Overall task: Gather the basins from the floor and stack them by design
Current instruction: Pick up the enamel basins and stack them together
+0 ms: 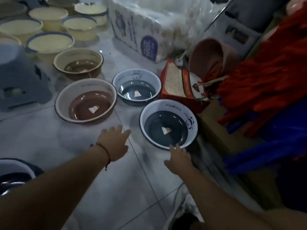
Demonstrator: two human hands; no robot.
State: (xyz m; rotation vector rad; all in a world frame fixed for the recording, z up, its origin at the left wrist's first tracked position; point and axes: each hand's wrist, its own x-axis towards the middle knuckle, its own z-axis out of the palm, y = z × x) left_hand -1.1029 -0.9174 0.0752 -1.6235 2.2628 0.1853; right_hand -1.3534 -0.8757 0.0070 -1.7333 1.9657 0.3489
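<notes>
A: How were the hands placed?

B: The right hand (178,157) reached forward with its fingers straight, the fingertips touching the near rim of the dark blue basin (168,124). It was not curled round anything. The left hand (114,143) hovered above the tiled floor (93,188), fingers spread and relaxed, holding nothing. A thin cord bracelet (106,153) sat on that wrist.

A: Could you read anything on that basin?

B: Yes. Its white inner wall carried the word "PANDA", with a small panda drawing to the right of it. A pale sticker lay on the dark bottom; its print was too small to read.

A: And the other basins?

B: All sat on the floor. A second blue basin (137,87), also with a panda drawing, stood just behind the first. To its left was a reddish-brown basin (86,101) with lettering on its wall, too blurred to be sure of, and a sticker inside. Behind that stood a brown basin (78,63). Further back was a group of cream basins (49,43), some with blue rims. The edge of another dark basin (15,173) showed at the lower left.

A: What else was around?

B: A red carton (178,83) stood just beside the two blue basins. Behind it lay a big white wrapped pack (136,25) with a dark blue label reading "500" sideways. A pink bucket (211,53) lay tipped on its side, near red mop strands (265,72). A blue-grey plastic stool (21,83) stood at the left.
</notes>
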